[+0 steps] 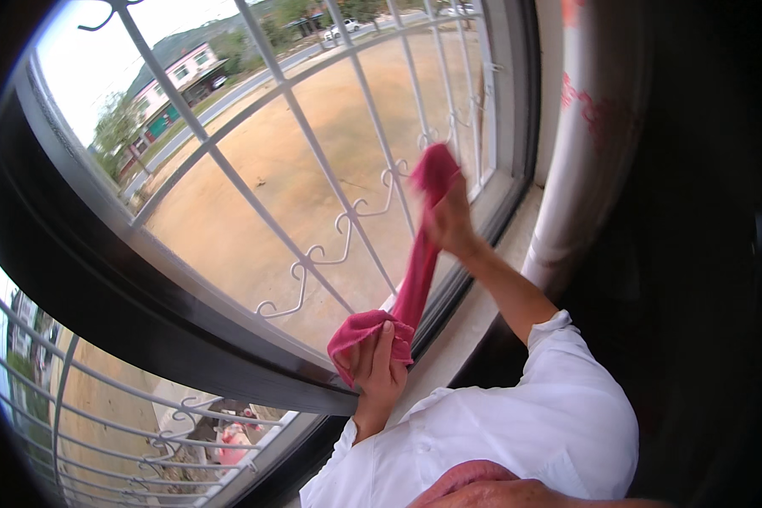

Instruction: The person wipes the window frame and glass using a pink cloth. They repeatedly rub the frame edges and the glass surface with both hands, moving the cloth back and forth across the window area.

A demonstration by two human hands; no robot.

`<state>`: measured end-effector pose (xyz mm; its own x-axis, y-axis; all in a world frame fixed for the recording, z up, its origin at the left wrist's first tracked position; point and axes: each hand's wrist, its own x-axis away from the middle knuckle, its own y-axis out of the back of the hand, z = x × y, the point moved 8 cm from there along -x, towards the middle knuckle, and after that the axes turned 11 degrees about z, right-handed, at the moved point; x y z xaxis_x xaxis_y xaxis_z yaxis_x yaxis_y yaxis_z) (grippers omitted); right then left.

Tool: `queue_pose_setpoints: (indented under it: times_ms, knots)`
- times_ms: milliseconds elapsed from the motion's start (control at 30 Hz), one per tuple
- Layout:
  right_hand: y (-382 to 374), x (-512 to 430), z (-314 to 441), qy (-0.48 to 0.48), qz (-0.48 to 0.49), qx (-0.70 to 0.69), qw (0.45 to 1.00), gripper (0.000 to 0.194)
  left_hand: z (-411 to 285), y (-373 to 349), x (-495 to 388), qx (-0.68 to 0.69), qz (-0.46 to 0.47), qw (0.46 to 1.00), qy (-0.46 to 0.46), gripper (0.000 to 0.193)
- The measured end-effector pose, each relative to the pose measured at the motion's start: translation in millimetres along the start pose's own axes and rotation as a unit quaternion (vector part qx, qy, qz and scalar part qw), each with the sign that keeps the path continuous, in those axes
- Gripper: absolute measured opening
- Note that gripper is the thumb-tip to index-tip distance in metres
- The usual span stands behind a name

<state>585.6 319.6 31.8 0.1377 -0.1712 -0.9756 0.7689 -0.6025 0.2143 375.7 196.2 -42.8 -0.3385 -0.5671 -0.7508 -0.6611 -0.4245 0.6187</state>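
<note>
A crimson cloth (416, 273) stretches between my two hands in front of the barred window. My left hand (381, 365) grips its lower end, the thumb on top and part of the cloth draped over the fingers. Farther up and to the right, my right hand (452, 219) grasps the other end, and a bunched, blurred portion sticks out beyond the fist. Both hands are above the window's lower track (447, 305), near the inner sill. Whether glass lies between the cloth and the bars cannot be told.
White metal security bars (292, 101) with scrolled ornaments cross the window. A dark sash frame (133, 298) curves along the left. A pale pipe (565, 178) with red marks stands right of the sill (463, 330). Outside are bare ground (241, 209), a road and a building (178, 76).
</note>
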Motion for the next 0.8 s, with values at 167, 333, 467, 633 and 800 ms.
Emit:
queue_pose_setpoints:
  times_ms: [167, 333, 467, 633, 800]
  knots:
    - [53.9, -75.3, -95.8, -0.110, -0.117, 0.080, 0.984, 0.039, -7.3, -9.2, -17.0, -0.022, -0.029, 0.999, 0.021, 0.037]
    - [7.6, -113.0, 16.2, 0.049, -0.012, -0.026, 0.998, 0.034, -11.0, -16.0, -27.6, -0.136, -0.035, 0.989, 0.038, 0.039]
    - [-27.4, -35.7, 106.1, 0.248, 0.107, -0.027, 0.962, 0.017, -5.7, -10.6, -22.8, -0.196, -0.001, 0.977, 0.087, 0.038]
    - [2.2, -41.2, 6.6, 0.126, 0.074, -0.011, 0.989, 0.027, -4.5, 30.2, -29.5, -0.274, -0.085, 0.947, 0.143, 0.038]
    - [22.9, -77.6, -54.2, -0.032, -0.011, -0.021, 0.999, 0.026, -9.8, 19.8, -58.5, -0.332, -0.085, 0.924, 0.167, 0.040]
